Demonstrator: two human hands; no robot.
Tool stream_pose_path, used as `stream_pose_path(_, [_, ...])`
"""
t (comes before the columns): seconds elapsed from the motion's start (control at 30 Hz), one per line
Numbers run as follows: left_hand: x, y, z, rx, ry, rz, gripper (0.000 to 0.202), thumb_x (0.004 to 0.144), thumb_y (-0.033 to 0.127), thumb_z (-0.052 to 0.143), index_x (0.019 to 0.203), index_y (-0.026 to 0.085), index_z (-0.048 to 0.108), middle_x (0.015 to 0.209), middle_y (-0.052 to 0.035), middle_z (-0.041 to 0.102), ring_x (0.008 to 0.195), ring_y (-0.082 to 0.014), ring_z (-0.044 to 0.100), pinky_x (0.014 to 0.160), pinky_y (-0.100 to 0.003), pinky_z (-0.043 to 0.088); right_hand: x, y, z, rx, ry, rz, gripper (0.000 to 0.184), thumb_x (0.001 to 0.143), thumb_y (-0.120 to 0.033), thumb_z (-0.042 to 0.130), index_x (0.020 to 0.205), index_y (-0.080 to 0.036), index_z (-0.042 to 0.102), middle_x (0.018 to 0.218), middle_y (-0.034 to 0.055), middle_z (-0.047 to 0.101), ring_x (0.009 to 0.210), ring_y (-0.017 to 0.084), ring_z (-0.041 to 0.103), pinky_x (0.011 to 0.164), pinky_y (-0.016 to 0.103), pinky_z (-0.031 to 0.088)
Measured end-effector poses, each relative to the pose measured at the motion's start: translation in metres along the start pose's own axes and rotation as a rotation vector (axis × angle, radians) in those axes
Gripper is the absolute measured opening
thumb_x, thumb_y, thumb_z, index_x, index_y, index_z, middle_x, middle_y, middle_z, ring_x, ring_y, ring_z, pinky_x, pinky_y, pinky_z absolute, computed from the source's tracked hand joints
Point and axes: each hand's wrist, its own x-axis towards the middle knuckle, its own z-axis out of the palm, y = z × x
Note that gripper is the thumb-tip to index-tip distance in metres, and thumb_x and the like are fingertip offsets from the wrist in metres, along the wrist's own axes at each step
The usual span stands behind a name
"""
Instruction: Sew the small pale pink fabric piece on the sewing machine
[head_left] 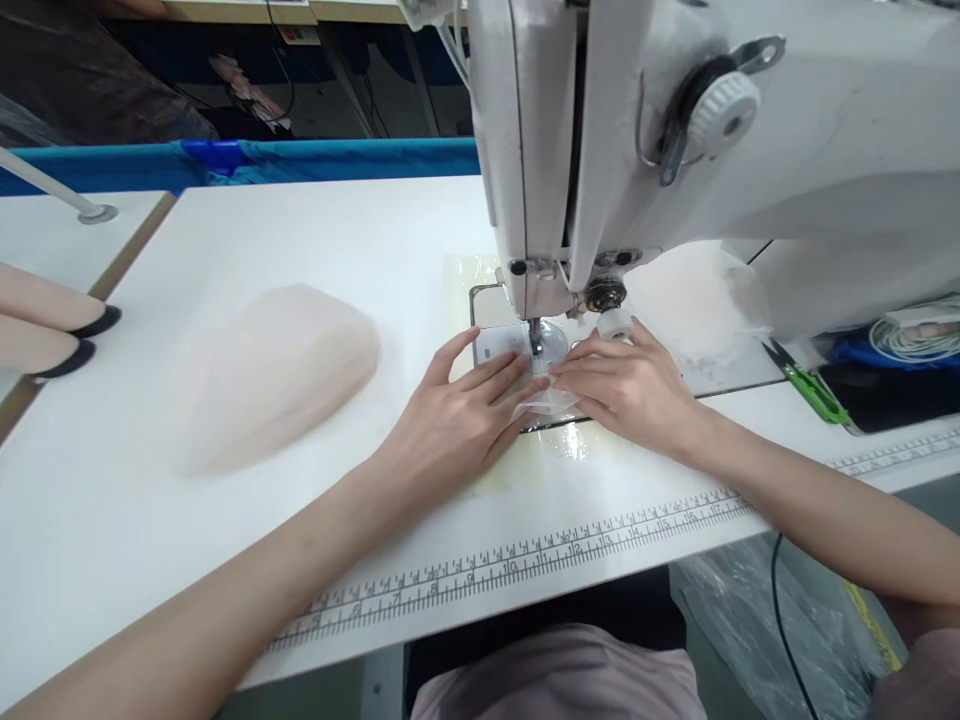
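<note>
Forearms nearest; left hand and right hand, fingers flat and unclenched, press sheer fabric piece beneath presser foot. Judged: seam barely begun; pale stack at left untouched.

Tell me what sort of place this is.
Probably a garment sewing workshop: a sewing machine on a white table with a ruler printed along its front edge, a pile of sheer pale fabric, and the left hand and right hand pressing a small sheer piece by the needle.

Garment workshop; industrial sewing machine on ruler-edged table
</note>
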Motion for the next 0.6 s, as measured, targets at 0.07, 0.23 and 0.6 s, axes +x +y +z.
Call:
stream_pose_path(0.07, [0.003, -0.004, 0.002, -0.015, -0.007, -0.025, 0.03, 0.098, 0.024, 0.045, 0.12, 0.019, 0.064, 0.125, -0.013, 0.064, 0.118, -0.0261, 0.061, 0.111, -0.059, 0.034, 0.001, 0.004, 0.004, -0.008, -0.008, 0.027, 0.019, 0.092, -0.013, 0.055, 0.089, -0.019, 0.073, 0.095, 0.0004, 0.076, 0.092, 0.017, 0.066, 0.085, 0.037, 0.039])
stream_pose_path(0.23, [0.007, -0.009, 0.005, -0.023, -0.005, -0.068, 0.03, 0.097, 0.023, 0.046, 0.122, 0.023, 0.064, 0.125, -0.0104, 0.066, 0.119, -0.0257, 0.06, 0.111, -0.057, 0.034, 0.004, 0.009, 0.011, -0.06, -0.012, 0.069, 0.019, 0.093, -0.018, 0.053, 0.092, -0.02, 0.072, 0.097, 0.0005, 0.076, 0.089, 0.017, 0.064, 0.084, 0.036, 0.037])
stream_pose_path(0.6, [-0.004, 0.009, -0.005, 0.094, 0.009, 0.027, 0.033, 0.095, 0.021, 0.05, 0.127, 0.018, 0.059, 0.126, -0.0101, 0.065, 0.118, -0.0269, 0.06, 0.102, -0.048, 0.045, -0.005, -0.003, 0.006, -0.179, 0.047, -0.107, 0.029, 0.094, -0.01, 0.048, 0.081, -0.023, 0.071, 0.089, -0.0042, 0.076, 0.087, 0.013, 0.067, 0.089, 0.037, 0.039])
